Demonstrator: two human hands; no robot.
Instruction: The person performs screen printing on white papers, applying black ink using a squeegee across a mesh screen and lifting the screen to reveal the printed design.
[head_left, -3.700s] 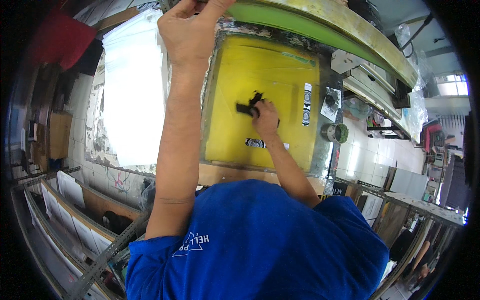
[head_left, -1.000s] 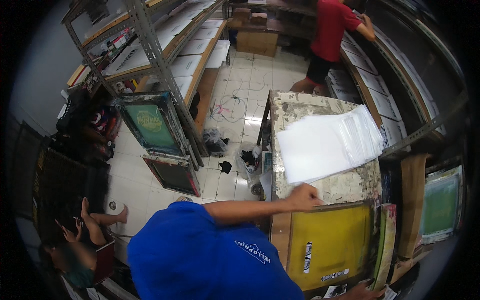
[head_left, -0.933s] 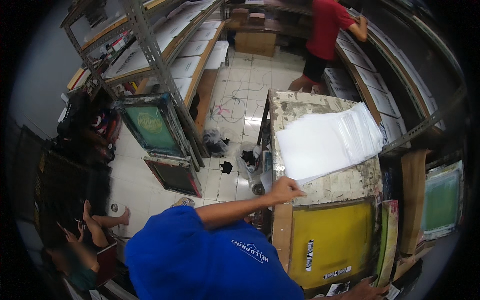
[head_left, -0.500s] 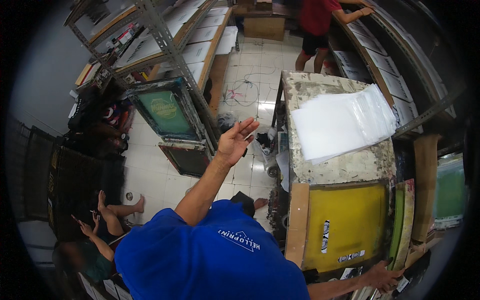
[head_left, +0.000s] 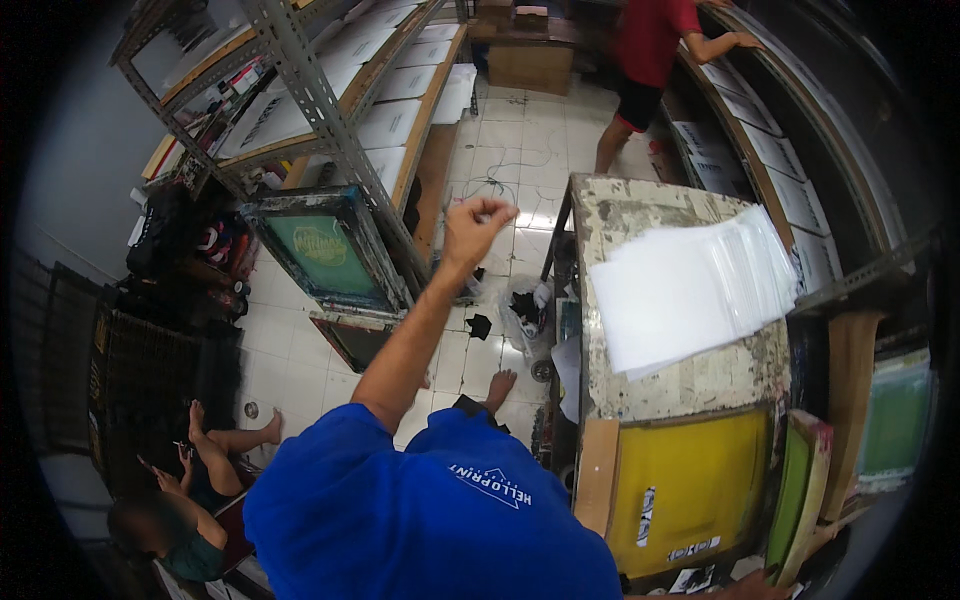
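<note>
Yellow mesh fills the flat screen (head_left: 690, 475) at the lower end of the worn, paint-flecked counter (head_left: 700, 392). Two black-and-white printed strips (head_left: 647, 515) lie on it, one running lengthwise, the other crosswise near its lower edge. A wooden board (head_left: 597, 470) runs along the screen's left side, and a long green-faced frame (head_left: 795, 495) stands tilted along its right.

The right hand (head_left: 757, 587) is at the lower end of that frame, partly cut off by the picture's edge; whether it grips or merely touches the frame cannot be told. The left hand (head_left: 480, 228) hangs in the air over the tiled floor (head_left: 540, 235), left of the counter, its fingers bent toward the thumb; whether the tips meet or pinch anything is unclear.

Farther up the counter, a fanned stack of white sheets (head_left: 670, 295) lies apart from both hands, its right side glossy and rippled. A clear plastic bag (head_left: 525, 310) with dark contents sits on the floor beside the counter. Two framed screens (head_left: 325, 255) lean against metal shelving (head_left: 335, 120) at left. A co-worker in red (head_left: 655, 45) stands by the far right shelf; another person (head_left: 195, 535) sits at lower left.
</note>
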